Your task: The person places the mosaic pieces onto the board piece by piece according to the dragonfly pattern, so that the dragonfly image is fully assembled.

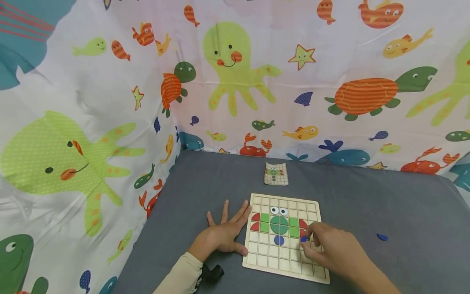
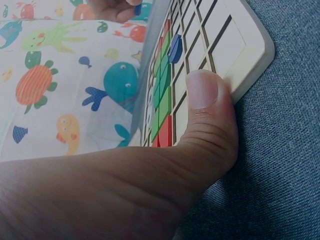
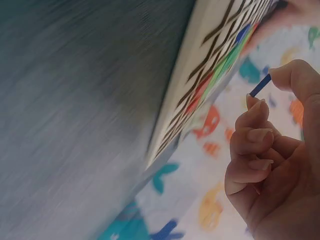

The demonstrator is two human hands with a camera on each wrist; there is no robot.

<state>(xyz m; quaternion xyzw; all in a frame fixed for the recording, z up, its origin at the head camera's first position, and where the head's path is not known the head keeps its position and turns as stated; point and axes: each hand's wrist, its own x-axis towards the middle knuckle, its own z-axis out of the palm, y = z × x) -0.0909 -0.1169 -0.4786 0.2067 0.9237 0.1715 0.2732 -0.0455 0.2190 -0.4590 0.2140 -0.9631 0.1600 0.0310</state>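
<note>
A wooden grid board lies on the grey table, bearing two round eye pieces, green squares, a green circle, red pieces and a blue circle below. My left hand is spread at the board's left side, fingertips at its edge. In the left wrist view its thumb rests on the board near a corner. Over the board's right part, my right hand pinches a small flat blue piece between thumb and forefinger, its other fingers curled. In the right wrist view the piece appears edge-on.
Another blue piece lies on the table to the right. A small printed pattern card lies behind the board. A black device is by my left wrist. A sea-animal print curtain borders the table at the back and left.
</note>
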